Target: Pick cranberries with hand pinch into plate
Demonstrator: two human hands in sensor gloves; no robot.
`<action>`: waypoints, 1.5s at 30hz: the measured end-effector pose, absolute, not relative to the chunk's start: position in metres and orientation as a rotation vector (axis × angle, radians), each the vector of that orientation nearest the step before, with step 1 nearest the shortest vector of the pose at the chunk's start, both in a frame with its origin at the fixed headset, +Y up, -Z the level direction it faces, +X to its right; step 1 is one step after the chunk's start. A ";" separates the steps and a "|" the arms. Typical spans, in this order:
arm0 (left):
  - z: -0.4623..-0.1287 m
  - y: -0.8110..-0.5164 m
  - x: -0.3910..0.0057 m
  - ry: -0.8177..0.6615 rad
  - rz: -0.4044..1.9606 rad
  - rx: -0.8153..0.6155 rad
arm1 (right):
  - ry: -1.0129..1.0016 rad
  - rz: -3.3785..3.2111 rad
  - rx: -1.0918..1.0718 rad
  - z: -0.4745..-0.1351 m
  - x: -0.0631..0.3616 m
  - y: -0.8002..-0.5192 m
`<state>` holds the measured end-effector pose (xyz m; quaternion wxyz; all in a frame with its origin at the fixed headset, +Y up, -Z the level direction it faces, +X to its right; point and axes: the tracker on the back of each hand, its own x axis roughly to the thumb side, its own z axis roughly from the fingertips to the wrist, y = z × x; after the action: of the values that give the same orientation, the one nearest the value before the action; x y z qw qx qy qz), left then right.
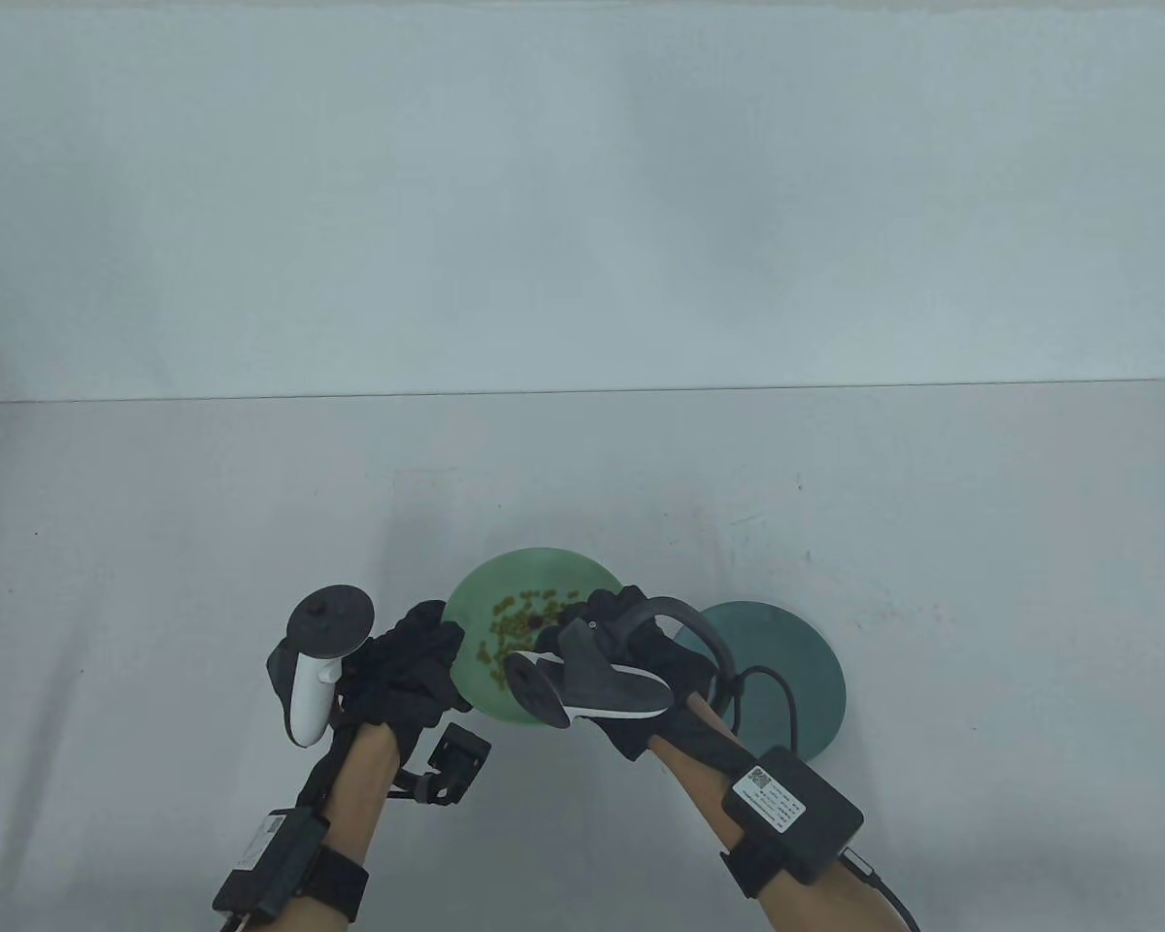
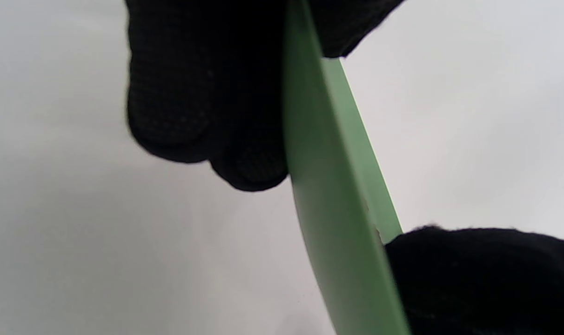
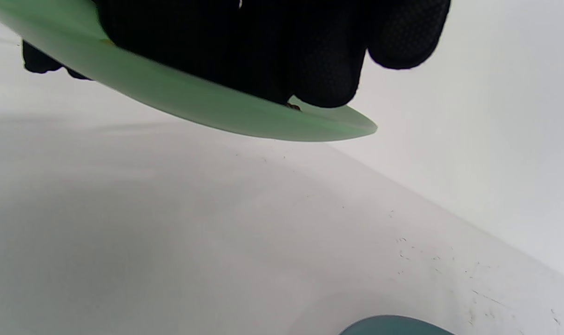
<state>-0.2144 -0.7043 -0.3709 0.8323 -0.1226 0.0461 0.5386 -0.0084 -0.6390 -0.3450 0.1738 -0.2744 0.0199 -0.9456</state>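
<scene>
Pale grey wall fills the upper half of the table view, and below it a white table (image 1: 155, 544) runs across the frame, lightly scuffed with small dark specks.

At lower left, the left hand (image 1: 403, 670) comes in from the bottom edge with its white tracker (image 1: 316, 670) strapped behind it. Its fingers (image 2: 203, 107) curl round the left rim of a light green plate (image 1: 476, 592); the left wrist view shows the rim passing between the gloved fingers and the thumb, so this hand is clamped on the plate. That hold looks meant to keep the plate steady, and perhaps raised or tilted, since the right wrist view shows its underside well clear of the table.

In the lower middle, small yellowish-green pieces, presumably the cranberries (image 1: 515, 626), lie loose in the light green plate, with one darker bit among them.

Just right of them, the right hand (image 1: 631, 646) reaches over the plate's right side, its dark tracker (image 1: 582, 684) covering part of the rim. Its fingertips (image 3: 328, 79) bunch together and press down into the plate; a tiny brownish speck shows under one of them, but whether a piece is actually pinched I cannot tell.

Further right, partly behind the right wrist, a dark teal plate (image 1: 796, 670) sits flat on the table with nothing visible in it. It is probably where the pieces are to go, close by to keep each carry short.
</scene>
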 end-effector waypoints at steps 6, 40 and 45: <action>-0.371 -0.703 -0.215 0.090 1.144 -0.261 | 0.035 -2.668 -0.796 -0.345 -0.010 -0.638; -0.371 -0.701 -0.216 0.093 1.141 -0.263 | 0.142 -2.619 -0.823 -0.346 -0.027 -0.641; -0.371 -0.701 -0.217 0.094 1.131 -0.265 | 0.095 -2.607 -0.835 -0.346 -0.028 -0.641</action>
<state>-0.2167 -0.7013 -0.3708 0.8350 -0.1253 0.0446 0.5340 -0.0284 -0.6408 -0.3462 0.2001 -0.2987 0.0339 -0.9325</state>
